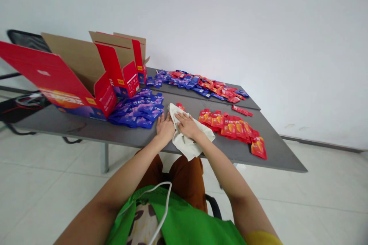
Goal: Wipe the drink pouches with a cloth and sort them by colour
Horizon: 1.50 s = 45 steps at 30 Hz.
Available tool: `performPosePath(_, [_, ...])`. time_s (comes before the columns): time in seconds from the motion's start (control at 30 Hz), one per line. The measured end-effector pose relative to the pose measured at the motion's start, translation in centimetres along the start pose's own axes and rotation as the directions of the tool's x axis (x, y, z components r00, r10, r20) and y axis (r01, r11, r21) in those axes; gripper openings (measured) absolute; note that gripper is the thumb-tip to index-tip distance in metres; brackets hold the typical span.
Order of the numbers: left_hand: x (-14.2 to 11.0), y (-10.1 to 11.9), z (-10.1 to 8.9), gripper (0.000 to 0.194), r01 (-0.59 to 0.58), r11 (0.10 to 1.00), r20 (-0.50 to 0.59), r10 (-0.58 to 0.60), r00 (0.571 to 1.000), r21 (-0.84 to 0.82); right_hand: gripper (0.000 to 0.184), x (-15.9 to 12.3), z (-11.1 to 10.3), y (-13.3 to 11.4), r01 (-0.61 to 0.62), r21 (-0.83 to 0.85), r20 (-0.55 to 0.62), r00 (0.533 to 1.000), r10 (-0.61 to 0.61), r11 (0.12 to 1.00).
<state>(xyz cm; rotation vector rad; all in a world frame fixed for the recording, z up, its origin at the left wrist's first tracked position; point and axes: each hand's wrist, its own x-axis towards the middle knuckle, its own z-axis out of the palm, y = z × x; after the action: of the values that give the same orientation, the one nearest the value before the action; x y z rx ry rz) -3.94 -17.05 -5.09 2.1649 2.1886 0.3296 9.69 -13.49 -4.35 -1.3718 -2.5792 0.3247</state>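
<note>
A cream cloth (186,143) lies on the grey table (115,132), its lower corner hanging over the front edge. Flat on top of it rests my right hand (186,124), fingers stretched out. At the cloth's left edge my left hand (166,126) lies with its fingers extended on the table. Just beyond the cloth, a red pouch (180,106) is partly covered. Left of my hands is a stack of blue-purple pouches (139,109). To the right, red-orange pouches (232,125) lie overlapped in a row, with one pouch (258,148) at the end.
Several open red cartons (100,97) stand along the left side, flaps up. A mixed heap of red and blue pouches (198,84) spreads along the back near the wall. One red pouch (242,110) lies apart on the right. Cables (30,99) sit at far left.
</note>
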Motion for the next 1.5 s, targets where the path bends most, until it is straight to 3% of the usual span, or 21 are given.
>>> performPosePath(0.17, [0.7, 0.7, 0.2, 0.056, 0.078, 0.996, 0.129, -0.081, 0.988, 0.032, 0.061, 2.0, -1.9, 0.9, -0.019, 0.020, 0.039, 0.999, 0.018, 1.000])
performPosePath(0.23, [0.4, 1.1, 0.5, 0.057, 0.149, 0.987, 0.080, -0.153, 0.985, 0.058, 0.060, 2.2, -2.9, 1.0, -0.046, 0.026, 0.003, 0.999, 0.046, 0.999])
performPosePath(0.33, [-0.1, 2.1, 0.8, 0.057, 0.252, 0.965, -0.101, -0.245, 0.964, 0.072, 0.058, 1.2, -4.6, 1.4, -0.101, 0.068, -0.132, 0.985, 0.109, 0.993])
performPosePath(0.37, [-0.2, 2.5, 0.7, 0.057, 0.232, 0.971, -0.137, -0.222, 0.965, 0.062, 0.058, 0.7, -5.2, 1.5, -0.113, 0.116, -0.206, 0.969, 0.135, 0.987])
performPosePath(0.43, [0.0, 3.3, 0.3, 0.058, 0.091, 0.995, -0.110, -0.087, 0.990, 0.033, 0.056, -0.7, -6.5, 1.7, -0.095, 0.256, -0.381, 0.905, 0.191, 0.962])
performPosePath(0.53, [0.5, 3.7, -0.7, 0.056, -0.131, 0.991, 0.040, 0.132, 0.990, -0.028, 0.051, -2.5, -8.4, 1.3, 0.074, 0.437, -0.588, 0.778, 0.222, 0.897])
performPosePath(0.63, [0.0, 2.9, -1.3, 0.054, -0.212, 0.975, 0.176, 0.221, 0.959, -0.066, 0.046, -3.8, -9.4, 0.2, 0.240, 0.504, -0.665, 0.721, 0.195, 0.829])
performPosePath(0.7, [-1.0, 2.2, -1.4, 0.051, -0.208, 0.975, 0.230, 0.219, 0.948, -0.074, 0.044, -4.3, -9.3, -0.5, 0.277, 0.521, -0.659, 0.732, 0.174, 0.807])
performPosePath(0.77, [-2.0, 1.8, -1.3, 0.047, -0.166, 0.985, 0.200, 0.173, 0.964, -0.051, 0.043, -4.6, -8.9, -0.9, 0.274, 0.523, -0.621, 0.771, 0.140, 0.807])
performPosePath(0.83, [-2.2, 2.1, -0.9, 0.043, -0.099, 0.995, 0.080, 0.100, 0.992, -0.020, 0.043, -4.6, -8.3, -0.9, 0.258, 0.529, -0.585, 0.801, 0.127, 0.808])
performPosePath(0.93, [-0.6, 3.2, 0.0, 0.048, -0.033, 0.999, -0.097, 0.030, 0.995, -0.028, 0.043, -4.7, -7.7, -0.1, 0.220, 0.576, -0.573, 0.796, 0.196, 0.787])
performPosePath(1.03, [1.6, 3.8, 0.6, 0.055, -0.099, 0.993, -0.012, 0.099, 0.995, -0.059, 0.044, -5.2, -7.5, 0.8, 0.187, 0.610, -0.580, 0.767, 0.274, 0.770])
performPosePath(1.13, [2.2, 3.0, 0.4, 0.058, -0.200, 0.978, 0.109, 0.206, 0.972, -0.066, 0.042, -5.8, -7.2, 1.5, 0.183, 0.614, -0.601, 0.740, 0.303, 0.768])
performPosePath(1.2, [1.2, 2.2, -0.2, 0.059, -0.220, 0.974, 0.138, 0.226, 0.964, -0.056, 0.040, -6.1, -6.8, 1.7, 0.167, 0.605, -0.614, 0.721, 0.322, 0.779])
performPosePath(1.3, [-1.8, 1.2, -1.1, 0.058, -0.134, 0.991, 0.166, 0.136, 0.977, -0.023, 0.040, -6.4, -5.9, 1.4, 0.122, 0.562, -0.622, 0.714, 0.321, 0.818])
performPosePath(1.37, [-3.9, 0.8, -1.3, 0.058, -0.072, 0.997, 0.132, 0.071, 0.989, 0.001, 0.042, -6.4, -5.0, 0.5, 0.100, 0.493, -0.607, 0.751, 0.259, 0.864])
performPosePath(1.43, [-5.7, 0.4, -1.2, 0.057, -0.074, 0.997, 0.089, 0.073, 0.993, 0.005, 0.044, -6.5, -3.8, -1.0, 0.087, 0.380, -0.531, 0.835, 0.140, 0.921])
performPosePath(1.5, [-7.0, -0.2, -0.9, 0.054, -0.130, 0.992, 0.074, 0.129, 0.989, 0.009, 0.044, -6.3, -2.4, -2.7, 0.104, 0.228, -0.378, 0.926, -0.010, 0.968])
